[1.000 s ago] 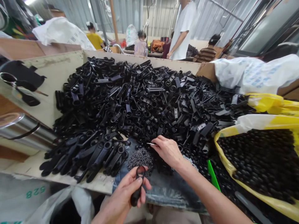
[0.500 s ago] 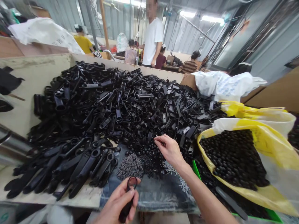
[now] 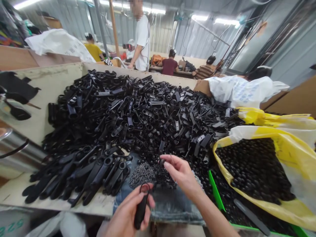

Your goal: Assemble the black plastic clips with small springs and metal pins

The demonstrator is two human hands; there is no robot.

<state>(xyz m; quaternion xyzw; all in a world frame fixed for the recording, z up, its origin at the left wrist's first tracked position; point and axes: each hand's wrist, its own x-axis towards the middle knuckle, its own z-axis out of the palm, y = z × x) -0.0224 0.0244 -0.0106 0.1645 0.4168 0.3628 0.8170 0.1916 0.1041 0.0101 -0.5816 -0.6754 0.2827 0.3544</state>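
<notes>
My left hand (image 3: pixel 127 212) is closed around a black plastic handle (image 3: pixel 141 210) with a ring at its upper end. The ring points up and away from me. My right hand (image 3: pixel 181 172) hovers just beyond it, thumb and fingers pinched on a small dark round piece (image 3: pixel 162 161) whose exact kind is too small to make out. The two hands are apart. Beneath them, a pile of small grey pins (image 3: pixel 142 174) and tiny black parts lies on a denim cloth (image 3: pixel 176 210).
A big heap of black plastic parts (image 3: pixel 138 112) fills the bin. Long black handles (image 3: pixel 98 174) lie in a row at left, near a metal cylinder (image 3: pixel 22 153). At right, a yellow-white bag (image 3: pixel 296 154) of black balls stands by a green tray (image 3: pixel 217 194). Several people work behind.
My right hand has come down from the heap toward my left hand, which still holds the handle. The view has turned slightly left. The standing person in white now leans by a bench.
</notes>
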